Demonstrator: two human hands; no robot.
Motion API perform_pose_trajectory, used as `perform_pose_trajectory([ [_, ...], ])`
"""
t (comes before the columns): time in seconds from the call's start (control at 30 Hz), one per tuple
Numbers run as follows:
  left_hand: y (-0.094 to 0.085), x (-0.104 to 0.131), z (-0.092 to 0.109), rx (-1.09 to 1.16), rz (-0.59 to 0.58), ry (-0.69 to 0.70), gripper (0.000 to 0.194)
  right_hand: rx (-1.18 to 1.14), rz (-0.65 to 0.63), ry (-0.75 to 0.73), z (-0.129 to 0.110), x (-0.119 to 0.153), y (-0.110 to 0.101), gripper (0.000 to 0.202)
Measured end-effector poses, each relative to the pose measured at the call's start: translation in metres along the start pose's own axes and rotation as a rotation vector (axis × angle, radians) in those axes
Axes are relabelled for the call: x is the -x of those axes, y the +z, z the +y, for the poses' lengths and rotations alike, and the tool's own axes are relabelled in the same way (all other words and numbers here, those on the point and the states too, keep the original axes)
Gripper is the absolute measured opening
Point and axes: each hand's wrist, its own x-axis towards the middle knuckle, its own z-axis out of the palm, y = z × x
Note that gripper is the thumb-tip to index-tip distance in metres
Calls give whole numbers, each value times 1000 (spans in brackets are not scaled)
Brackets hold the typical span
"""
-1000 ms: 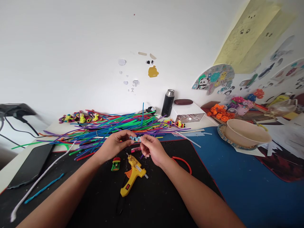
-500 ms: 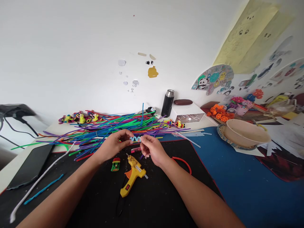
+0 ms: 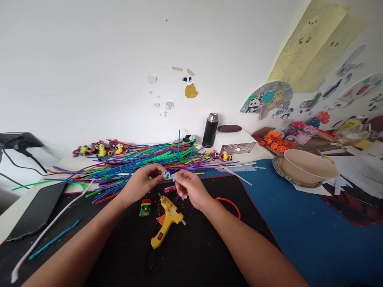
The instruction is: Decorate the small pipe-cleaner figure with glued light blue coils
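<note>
A short light-blue pipe cleaner [image 3: 168, 175], bent into a zigzag or coil, stretches between my two hands above the black mat. My left hand [image 3: 143, 182] pinches its left end with thumb and forefinger. At its right end, my right hand [image 3: 191, 187] grips it between thumb and fingers, the other fingers curled below. Just beneath lies a yellow glue gun [image 3: 168, 221], its nozzle pointing toward the hands. Left of the gun is a small green, red and yellow pipe-cleaner piece [image 3: 145, 207]. A pink object [image 3: 170, 189], partly covered, sits behind the nozzle.
Behind the hands spreads a heap of coloured pipe cleaners [image 3: 143, 159]. A black phone-like slab [image 3: 37, 211], a white pipe cleaner [image 3: 54, 229] and a blue one [image 3: 54, 239] lie left. Rightward are a red pipe cleaner [image 3: 235, 206], a black thermos [image 3: 210, 130] and a beige bowl [image 3: 309, 169].
The light-blue pipe cleaner tilts slightly more, its right end a little lower. Both hands keep their pinch, and the whole view has shifted slightly.
</note>
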Motion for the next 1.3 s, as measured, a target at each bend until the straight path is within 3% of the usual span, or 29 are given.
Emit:
perform_pose_trajectory([
  [0.1,-1,0,2,45,-25,-2,34,13,4,5,0,0,0,50],
  [0.27,-12,-2,0,224,-197,-65,42,12,20,-14,-2,-1,-1,49],
  [0.43,-16,-3,0,316,-223,-96,45,23,18,-15,-1,-1,-1,48],
  [0.63,-12,-4,4,312,-175,-110,46,-3,27,-4,-2,-1,-1,53],
  [0.87,-12,-5,10,492,111,-145,47,-23,42,20,-3,-1,-1,54],
  [1.1,2,-3,15,366,-27,-153,52,-6,-12,35,3,1,3,53],
  [1.3,7,-2,12,289,-66,-150,57,2,-20,16,3,1,4,52],
])
